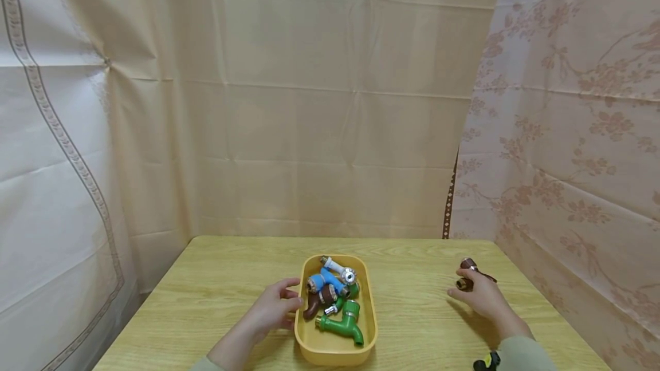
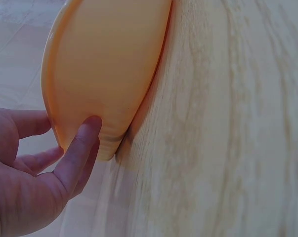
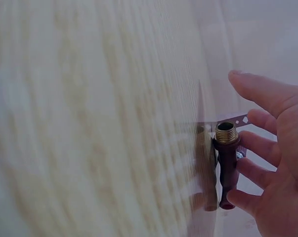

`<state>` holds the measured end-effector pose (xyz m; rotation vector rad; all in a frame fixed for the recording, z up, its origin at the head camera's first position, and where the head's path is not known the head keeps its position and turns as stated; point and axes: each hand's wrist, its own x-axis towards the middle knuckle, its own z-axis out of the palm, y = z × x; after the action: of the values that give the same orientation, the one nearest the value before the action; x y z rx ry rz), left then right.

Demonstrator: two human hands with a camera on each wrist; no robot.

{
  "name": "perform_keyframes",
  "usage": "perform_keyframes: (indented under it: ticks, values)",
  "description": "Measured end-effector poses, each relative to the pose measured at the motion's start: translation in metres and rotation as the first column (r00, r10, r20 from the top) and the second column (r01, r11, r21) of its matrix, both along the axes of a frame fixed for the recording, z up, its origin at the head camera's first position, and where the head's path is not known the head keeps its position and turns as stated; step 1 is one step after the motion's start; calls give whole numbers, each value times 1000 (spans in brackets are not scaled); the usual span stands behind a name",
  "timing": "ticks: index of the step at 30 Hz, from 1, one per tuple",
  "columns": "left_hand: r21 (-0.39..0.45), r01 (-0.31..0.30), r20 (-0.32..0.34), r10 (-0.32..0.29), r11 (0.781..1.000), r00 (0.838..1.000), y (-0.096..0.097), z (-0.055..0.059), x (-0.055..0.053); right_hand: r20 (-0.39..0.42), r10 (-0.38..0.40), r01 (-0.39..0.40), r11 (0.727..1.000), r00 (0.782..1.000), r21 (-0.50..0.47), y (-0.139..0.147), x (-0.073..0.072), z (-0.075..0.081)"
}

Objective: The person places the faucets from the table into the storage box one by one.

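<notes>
A yellow plastic basket [image 1: 374, 322] holds several taps: a green tap [image 1: 344, 325], a blue tap [image 1: 326, 281], a brown tap [image 1: 313, 306], a white tap [image 1: 335, 267] and another green piece partly covered. My left hand [image 1: 273, 308] touches the basket's left side; in the left wrist view its fingertips rest on the outer wall [image 2: 106, 69], fingers spread. Over at the right of the table, my right hand [image 1: 480, 295] is at a separate brown tap [image 1: 468, 264]. The right wrist view shows its fingers against this tap [image 3: 229, 168], brass threaded end facing the camera, with the thumb standing apart.
The wooden table [image 1: 232, 268] carries the basket near its front middle. A cream curtain [image 1: 319, 130] hangs behind it, and a flowered curtain [image 1: 577, 159] along the right. A black and yellow object [image 1: 486, 361] shows by the right sleeve.
</notes>
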<state>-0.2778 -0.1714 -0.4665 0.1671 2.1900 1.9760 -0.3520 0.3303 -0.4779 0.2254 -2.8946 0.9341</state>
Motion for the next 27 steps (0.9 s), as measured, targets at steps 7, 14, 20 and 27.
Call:
perform_keyframes:
  ticks: [7, 14, 20, 27]
  values:
    - [5, 4, 1, -4, 1000, 1000, 0, -1, -1, -8, 5, -5, 1000, 1000, 9, -2, 0, 1]
    - [13, 8, 6, -8, 1000, 1000, -1, -2, -2, -30, 17, -17, 1000, 999, -18, -5, -1, 0]
    - [8, 2, 2, -2, 1000, 1000, -1, -2, -1, -36, 18, -20, 998, 999, -53, -11, -2, 2]
    - [-8, -6, -12, 5, 1000, 1000, -1, -3, -1, -24, 21, -23, 998, 999, -60, -18, -1, 6]
